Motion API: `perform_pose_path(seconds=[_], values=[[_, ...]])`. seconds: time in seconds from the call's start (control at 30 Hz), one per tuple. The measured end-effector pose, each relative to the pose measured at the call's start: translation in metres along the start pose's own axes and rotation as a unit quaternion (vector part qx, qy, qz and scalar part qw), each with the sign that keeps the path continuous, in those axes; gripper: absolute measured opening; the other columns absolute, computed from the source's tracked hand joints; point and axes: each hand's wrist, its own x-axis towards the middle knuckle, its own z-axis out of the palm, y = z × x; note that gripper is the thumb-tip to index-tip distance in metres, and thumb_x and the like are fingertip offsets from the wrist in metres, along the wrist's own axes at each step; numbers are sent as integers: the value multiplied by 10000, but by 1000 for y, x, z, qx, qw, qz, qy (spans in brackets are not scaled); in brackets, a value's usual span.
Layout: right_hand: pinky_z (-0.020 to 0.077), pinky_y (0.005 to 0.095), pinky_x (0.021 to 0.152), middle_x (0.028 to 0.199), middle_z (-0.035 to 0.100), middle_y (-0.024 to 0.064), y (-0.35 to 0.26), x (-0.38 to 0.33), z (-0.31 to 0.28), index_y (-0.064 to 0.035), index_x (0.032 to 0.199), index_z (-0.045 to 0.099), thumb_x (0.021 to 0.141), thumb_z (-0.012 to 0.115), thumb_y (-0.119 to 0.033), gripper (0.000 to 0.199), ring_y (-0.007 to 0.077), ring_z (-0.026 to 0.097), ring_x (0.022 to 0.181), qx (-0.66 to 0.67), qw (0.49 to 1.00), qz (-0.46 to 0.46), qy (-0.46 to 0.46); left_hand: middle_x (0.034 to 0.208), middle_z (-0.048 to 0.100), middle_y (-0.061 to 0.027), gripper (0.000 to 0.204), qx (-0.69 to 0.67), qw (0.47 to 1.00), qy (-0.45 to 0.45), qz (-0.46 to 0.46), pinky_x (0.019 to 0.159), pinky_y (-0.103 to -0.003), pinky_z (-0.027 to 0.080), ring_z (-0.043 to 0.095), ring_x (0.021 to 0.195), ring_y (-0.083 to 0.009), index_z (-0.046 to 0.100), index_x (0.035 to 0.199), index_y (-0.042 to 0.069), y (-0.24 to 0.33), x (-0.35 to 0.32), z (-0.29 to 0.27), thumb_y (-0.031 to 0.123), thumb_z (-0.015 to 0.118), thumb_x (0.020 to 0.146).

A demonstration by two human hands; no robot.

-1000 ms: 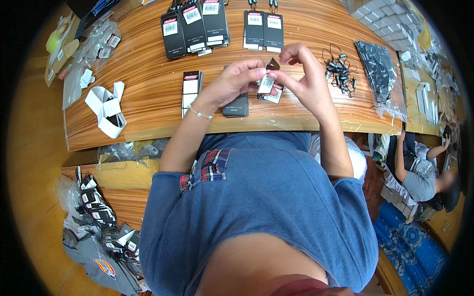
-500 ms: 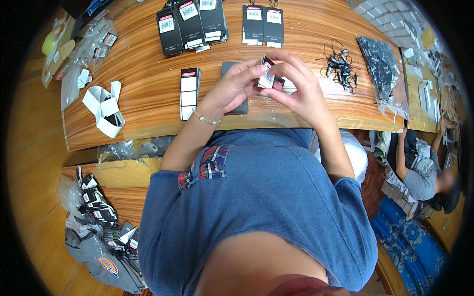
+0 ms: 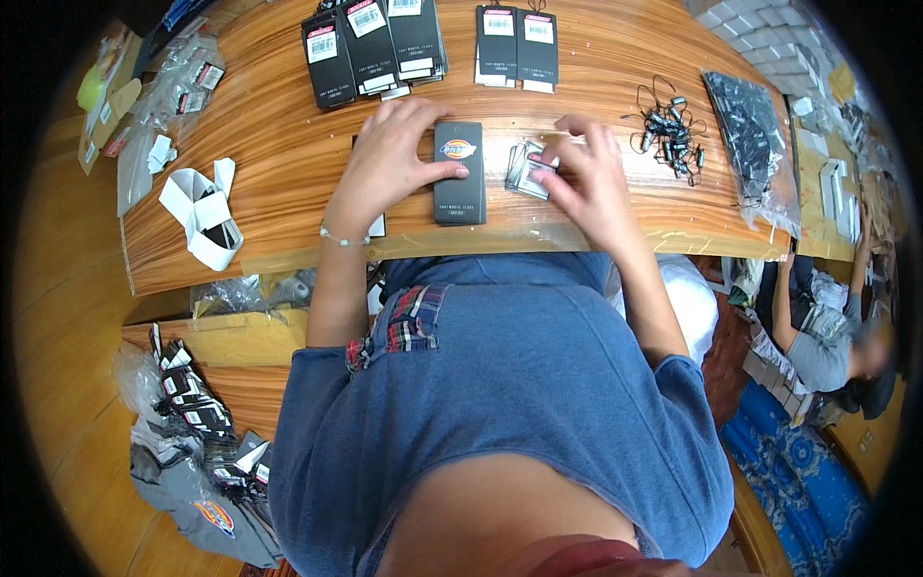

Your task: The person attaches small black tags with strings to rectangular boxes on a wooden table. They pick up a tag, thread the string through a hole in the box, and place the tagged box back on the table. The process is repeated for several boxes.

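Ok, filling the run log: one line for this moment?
left hand: on dark flat box | right hand: on small tag stack | surface: wooden table

Perhaps tangled black cords [image 3: 670, 127], white strips [image 3: 202, 207]

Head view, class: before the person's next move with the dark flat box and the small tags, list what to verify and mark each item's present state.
1. Left hand rests beside the dark flat box, thumb on it: ok.
2. Box lies flat on the wooden table: ok.
3. Right hand on the small stack of tags: ok.
4. Tags squared up: cannot tell.
5. Pile of black strings apart from both hands: ok.
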Motion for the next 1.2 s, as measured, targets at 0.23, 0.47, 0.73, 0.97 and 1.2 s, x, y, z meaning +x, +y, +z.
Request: perform_pose_path(seconds=[0.23, 0.47, 0.73, 0.97, 1.2], values=[[404, 364, 737, 820, 568, 64, 18, 5, 6, -47, 846, 637, 618, 752, -249, 326, 247, 522, 834, 46, 995, 73, -40, 1053, 566, -50, 534, -5, 1000, -12, 17, 910, -382, 362, 469, 1032, -246, 615, 1014, 94, -10, 6, 3, 310, 770, 551], [443, 316, 647, 734, 574, 75, 16, 9, 5, -24, 829, 651, 651, 739, -144, 232, 210, 551, 714, 162, 971, 170, -35, 986, 577, -65, 474, -61, 998, 20, 14, 859, -340, 406, 521, 941, -216, 584, 1011, 46, -8, 3, 0, 194, 767, 600], [416, 219, 540, 687, 581, 10, 21, 6, 2, -20, 838, 633, 681, 732, -86, 197, 84, 506, 592, 304, 934, 186, -6, 826, 617, -24, 303, -512, 848, -4, -137, 548, -159, 378, 512, 661, -22, 518, 1092, 12, 4, 0, 2, -9, 594, 799], [387, 195, 568, 691, 519, -13, -15, 12, -6, -26, 791, 577, 691, 734, -82, 195, 58, 452, 616, 312, 938, 114, 97, 895, 629, -129, 353, -582, 806, 5, -106, 752, -214, 499, 612, 858, -140, 489, 1112, -8, 64, 6, 16, -57, 605, 782], [438, 305, 628, 740, 586, 67, 71, 9, -49, -30, 809, 629, 776, 629, -145, 120, 196, 554, 686, 45, 968, 141, 201, 898, 638, -131, 340, -561, 820, 42, -101, 721, -203, 496, 612, 850, -130, 488, 1121, -2, 67, 15, 26, -33, 598, 800]])
